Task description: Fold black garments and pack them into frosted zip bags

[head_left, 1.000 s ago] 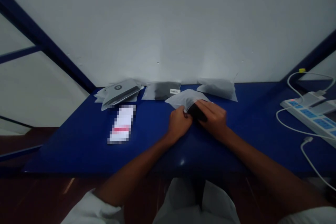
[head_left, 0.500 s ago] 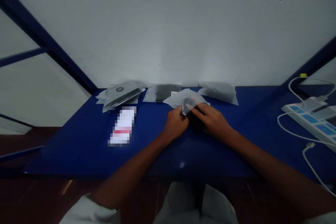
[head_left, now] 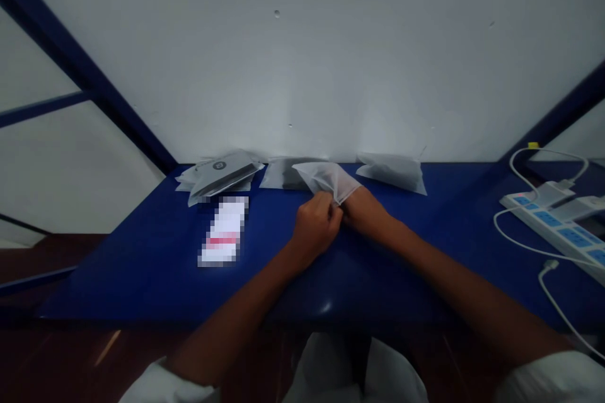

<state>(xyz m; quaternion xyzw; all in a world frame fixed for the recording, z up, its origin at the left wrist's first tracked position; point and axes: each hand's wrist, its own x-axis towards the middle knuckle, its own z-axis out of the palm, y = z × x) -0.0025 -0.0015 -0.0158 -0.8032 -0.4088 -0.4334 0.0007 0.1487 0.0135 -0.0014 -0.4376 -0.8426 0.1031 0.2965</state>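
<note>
A translucent frosted plastic bag is held just above the blue table in the middle. My left hand is closed, its fingers pinching the bag's near edge. Through the bag's opening reaches my right hand, inside up to about the wrist. Its fingers are covered by the cloudy plastic, so I cannot make out their shape or anything in them. Behind the held bag lies another frosted bag with something dark inside. A further frosted bag rests to the right, near the wall.
Several flat grey and frosted packets are piled at the back left of the blue table. A phone-shaped thing with a blurred bright screen lies in front of them. At the right are a power strip and white cables.
My right hand has slid deeper into the frosted bag. The dark thing that showed beneath it is out of sight now. My left hand still grips the bag's edge.
</note>
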